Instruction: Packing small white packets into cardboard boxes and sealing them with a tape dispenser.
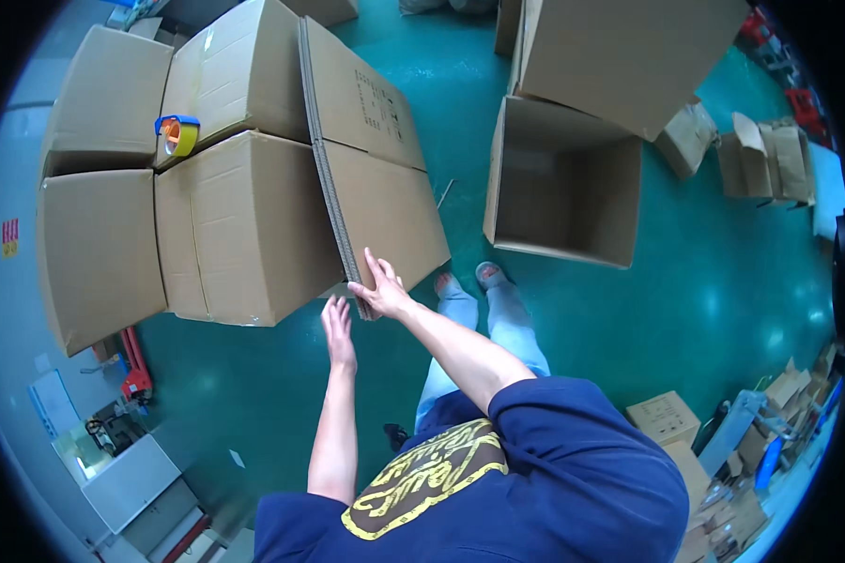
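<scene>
A stack of flattened cardboard boxes [385, 202] stands on edge, leaning against the big closed carton [296, 220] on the left. At the stack's near corner is my right hand [382, 289]: its thumb reaches across the layered edge and its fingers lie against the outer face, gripping it. My left hand [338, 328] is just to the left, raised, with fingers stretched and nothing in them. It is close to the stack's lower corner; whether its fingertips touch the cardboard I cannot tell.
More closed cartons [103, 244] stand at the left, with a tape dispenser [177, 136] on top. An open empty carton [568, 178] sits on the green floor [422, 56], right of my feet. A red pallet-truck handle [134, 366] shows at lower left; cardboard scraps [723, 525] lie at lower right.
</scene>
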The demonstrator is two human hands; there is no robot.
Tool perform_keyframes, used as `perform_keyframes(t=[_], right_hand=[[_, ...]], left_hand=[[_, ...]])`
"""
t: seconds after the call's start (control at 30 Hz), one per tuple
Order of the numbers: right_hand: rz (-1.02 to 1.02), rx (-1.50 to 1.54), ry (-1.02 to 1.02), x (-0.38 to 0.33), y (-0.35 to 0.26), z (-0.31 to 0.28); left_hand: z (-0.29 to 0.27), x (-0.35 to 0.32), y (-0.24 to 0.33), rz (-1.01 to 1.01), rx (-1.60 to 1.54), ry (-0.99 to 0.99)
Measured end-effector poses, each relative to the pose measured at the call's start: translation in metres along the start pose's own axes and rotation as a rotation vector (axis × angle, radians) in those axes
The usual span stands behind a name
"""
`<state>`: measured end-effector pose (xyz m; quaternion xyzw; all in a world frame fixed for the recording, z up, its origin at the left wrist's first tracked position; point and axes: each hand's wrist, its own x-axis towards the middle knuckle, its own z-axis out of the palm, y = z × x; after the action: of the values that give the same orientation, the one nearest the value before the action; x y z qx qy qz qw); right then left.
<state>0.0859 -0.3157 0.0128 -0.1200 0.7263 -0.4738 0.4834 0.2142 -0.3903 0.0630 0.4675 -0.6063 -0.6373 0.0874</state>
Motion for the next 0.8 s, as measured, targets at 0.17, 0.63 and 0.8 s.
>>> perform_keyframes(t=[0.17, 0.63, 0.8], right_hand=[[-0.031, 0.017, 0.066, -0.004, 0.007, 0.013], [-0.022, -0.597, 0.573, -0.168, 0.045, 0.008], [0.060, -0.624, 0.563, -0.305, 0.154, 0.068]], left_hand=[[-0.003, 0.027, -0.023, 0.028, 0.576, -0.136], [-0.090, 0.042, -0.059, 0.357, 0.415, 0.379], [-0.031, -0.049, -0.014, 0.199, 0.086, -0.366]])
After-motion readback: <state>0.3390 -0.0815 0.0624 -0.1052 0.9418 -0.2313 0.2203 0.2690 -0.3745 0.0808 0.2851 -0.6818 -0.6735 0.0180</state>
